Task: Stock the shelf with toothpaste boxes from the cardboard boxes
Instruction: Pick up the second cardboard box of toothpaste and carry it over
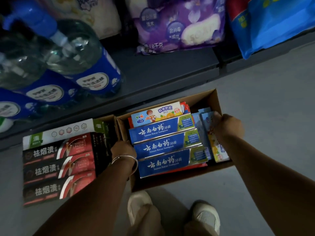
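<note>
Below a dark shelf of bottles, two cardboard boxes sit on the floor, packed with toothpaste boxes. Left hand curls over the boxes' shared edge. Right hand, fingers closed, seemingly grips upright packs.

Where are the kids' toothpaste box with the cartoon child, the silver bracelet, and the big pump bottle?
Kids' toothpaste box (157,114): head view, on its printed top face.
Silver bracelet (127,157): head view, on the band across the left wrist.
Pump bottle (75,48): head view, on its clear shoulder.
</note>
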`<state>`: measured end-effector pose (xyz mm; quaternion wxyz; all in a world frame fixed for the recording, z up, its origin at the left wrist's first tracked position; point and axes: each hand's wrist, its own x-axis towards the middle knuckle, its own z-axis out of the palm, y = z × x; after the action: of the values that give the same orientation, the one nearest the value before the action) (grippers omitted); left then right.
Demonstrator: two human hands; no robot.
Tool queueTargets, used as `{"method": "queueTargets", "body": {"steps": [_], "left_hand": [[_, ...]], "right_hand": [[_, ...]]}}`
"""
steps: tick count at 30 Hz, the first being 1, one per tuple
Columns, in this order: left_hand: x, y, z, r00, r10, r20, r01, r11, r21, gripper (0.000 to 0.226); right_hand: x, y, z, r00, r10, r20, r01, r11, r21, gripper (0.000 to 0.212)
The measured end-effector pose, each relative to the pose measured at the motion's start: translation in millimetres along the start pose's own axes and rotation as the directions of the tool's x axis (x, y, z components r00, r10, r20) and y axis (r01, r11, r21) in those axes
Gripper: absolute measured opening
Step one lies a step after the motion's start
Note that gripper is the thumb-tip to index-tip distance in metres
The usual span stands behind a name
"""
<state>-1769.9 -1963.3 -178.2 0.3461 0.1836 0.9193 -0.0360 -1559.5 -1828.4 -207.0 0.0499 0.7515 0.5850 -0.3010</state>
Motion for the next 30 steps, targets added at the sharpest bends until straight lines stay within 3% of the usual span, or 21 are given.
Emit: {"method": "queueTargets", "body": {"steps": [6,16,30], "left_hand": [[23.7,-40.0,-12.0,0.992,-0.120,-0.045,0.108,0.971,-0.213,0.033],[44.0,-61.9,-22.5,0.988,-0.151,-0.042,0.130,0.939,-0.319,0.033],[71.6,-134.1,-58.8,0.958,-0.271,-0.090,0.238,0.932,-0.275,0.033]], "right_hand": [[-25.5,-27.7,29.2,1.000,-0.030,-0.010,0.030,0.999,-0.020,0.054],[-43.0,-51.3,38.4,0.995,-0.091,-0.027,0.091,0.996,-0.011,0.053],[-90.0,-96.1,88.7,0.988,-0.130,0.087,0.130,0.991,0.013,0.050]]}}
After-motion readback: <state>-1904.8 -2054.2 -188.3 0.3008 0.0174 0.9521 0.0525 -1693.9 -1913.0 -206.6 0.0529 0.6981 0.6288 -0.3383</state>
